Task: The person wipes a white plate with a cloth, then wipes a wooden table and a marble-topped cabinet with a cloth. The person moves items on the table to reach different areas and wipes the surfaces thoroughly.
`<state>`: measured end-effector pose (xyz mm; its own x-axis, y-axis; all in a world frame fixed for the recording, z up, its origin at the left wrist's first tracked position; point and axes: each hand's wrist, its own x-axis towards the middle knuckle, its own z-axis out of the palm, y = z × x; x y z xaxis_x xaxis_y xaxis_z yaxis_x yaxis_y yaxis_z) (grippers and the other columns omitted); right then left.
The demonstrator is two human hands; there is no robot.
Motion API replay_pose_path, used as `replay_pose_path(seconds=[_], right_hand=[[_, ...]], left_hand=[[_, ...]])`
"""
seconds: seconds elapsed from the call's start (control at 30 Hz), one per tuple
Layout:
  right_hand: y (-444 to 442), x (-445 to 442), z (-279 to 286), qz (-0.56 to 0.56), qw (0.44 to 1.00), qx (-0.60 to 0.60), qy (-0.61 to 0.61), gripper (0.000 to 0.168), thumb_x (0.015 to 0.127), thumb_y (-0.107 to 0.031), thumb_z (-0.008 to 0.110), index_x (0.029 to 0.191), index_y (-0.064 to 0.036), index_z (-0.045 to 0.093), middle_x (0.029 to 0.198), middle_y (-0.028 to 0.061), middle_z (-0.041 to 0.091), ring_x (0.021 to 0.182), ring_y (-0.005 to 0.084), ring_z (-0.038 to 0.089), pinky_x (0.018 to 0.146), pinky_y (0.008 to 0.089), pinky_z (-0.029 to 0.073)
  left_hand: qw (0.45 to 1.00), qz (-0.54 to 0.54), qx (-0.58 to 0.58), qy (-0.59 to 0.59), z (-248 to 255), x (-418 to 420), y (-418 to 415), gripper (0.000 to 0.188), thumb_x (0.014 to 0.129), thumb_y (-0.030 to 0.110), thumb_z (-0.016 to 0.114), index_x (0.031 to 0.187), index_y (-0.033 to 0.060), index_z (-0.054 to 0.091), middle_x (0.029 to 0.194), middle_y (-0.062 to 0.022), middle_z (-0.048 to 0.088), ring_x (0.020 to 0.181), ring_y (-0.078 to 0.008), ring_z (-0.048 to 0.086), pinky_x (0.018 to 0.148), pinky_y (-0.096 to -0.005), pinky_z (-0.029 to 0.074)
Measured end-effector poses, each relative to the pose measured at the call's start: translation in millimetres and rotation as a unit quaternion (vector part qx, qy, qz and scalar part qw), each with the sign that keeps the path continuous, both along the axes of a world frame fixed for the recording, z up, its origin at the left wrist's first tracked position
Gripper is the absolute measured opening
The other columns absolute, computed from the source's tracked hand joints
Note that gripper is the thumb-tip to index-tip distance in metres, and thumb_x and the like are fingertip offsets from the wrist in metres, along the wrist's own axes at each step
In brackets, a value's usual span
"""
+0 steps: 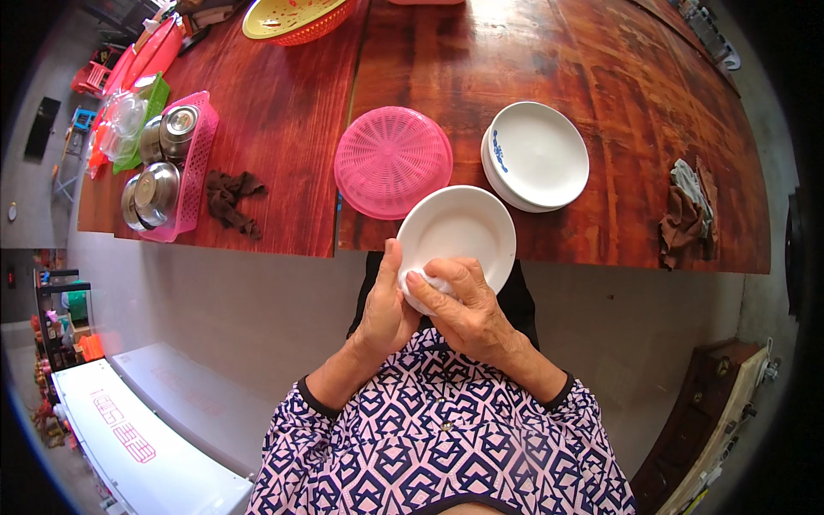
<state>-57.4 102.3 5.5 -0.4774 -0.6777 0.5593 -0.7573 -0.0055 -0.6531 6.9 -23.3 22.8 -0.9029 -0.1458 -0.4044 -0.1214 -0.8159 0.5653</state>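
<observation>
A white plate (460, 225) is tilted in front of my body, close to the table's edge. My left hand (387, 302) grips its near left rim, the thumb along the side. With my right hand (467, 302) I press a white cloth (428, 293) against the plate's near inner side. Beyond the plate, to the left, a pink plastic basket (394, 161) rests upside down on the wooden table (290, 154). A stack of white plates (541, 154), the top one with a blue pattern at its left rim, stands to the right.
Steel bowls (158, 187) fill a pink basket (199, 167) at the left. Beside it lies a dark brown cloth (235, 199). Crumpled cloths (685, 219) lie at the table's right end. A yellow and red colander (290, 22) stands at the far side.
</observation>
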Motion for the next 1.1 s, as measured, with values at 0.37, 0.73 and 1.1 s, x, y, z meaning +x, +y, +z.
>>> replay_pose_path(seconds=[0.37,0.73,1.1], right_hand=[[6,-16,2,-0.039,0.995,0.034,0.086,0.045,0.067,-0.005,0.066,0.112,-0.004,0.066,0.107,0.0094,0.055,0.096,0.0287,0.054,0.085,0.0393,0.050],[-3,-38,-9,-0.255,0.957,0.085,0.113,0.057,0.067,0.006,0.065,0.123,-0.001,0.060,0.116,0.0156,0.051,0.102,0.0322,0.049,0.086,0.0401,0.045],[-9,-7,0,-0.042,0.997,0.046,0.055,0.049,0.070,-0.006,0.065,0.118,-0.001,0.063,0.114,0.0115,0.052,0.101,0.0305,0.048,0.090,0.0402,0.045]], left_hand=[[0.998,0.007,-0.055,-0.018,-2,-2,8,0.067,0.099,0.057,0.029,0.140,0.0035,0.036,0.132,-0.0137,0.050,0.122,-0.0251,0.050,0.103,-0.0390,0.043],[0.997,0.023,-0.069,-0.030,6,-4,12,0.068,0.099,0.056,0.027,0.139,0.0021,0.036,0.133,-0.0115,0.051,0.120,-0.0212,0.053,0.102,-0.0356,0.044],[0.995,0.024,-0.083,-0.046,-3,-2,6,0.068,0.098,0.059,0.029,0.139,0.0044,0.038,0.134,-0.0141,0.049,0.123,-0.0248,0.050,0.104,-0.0389,0.042]])
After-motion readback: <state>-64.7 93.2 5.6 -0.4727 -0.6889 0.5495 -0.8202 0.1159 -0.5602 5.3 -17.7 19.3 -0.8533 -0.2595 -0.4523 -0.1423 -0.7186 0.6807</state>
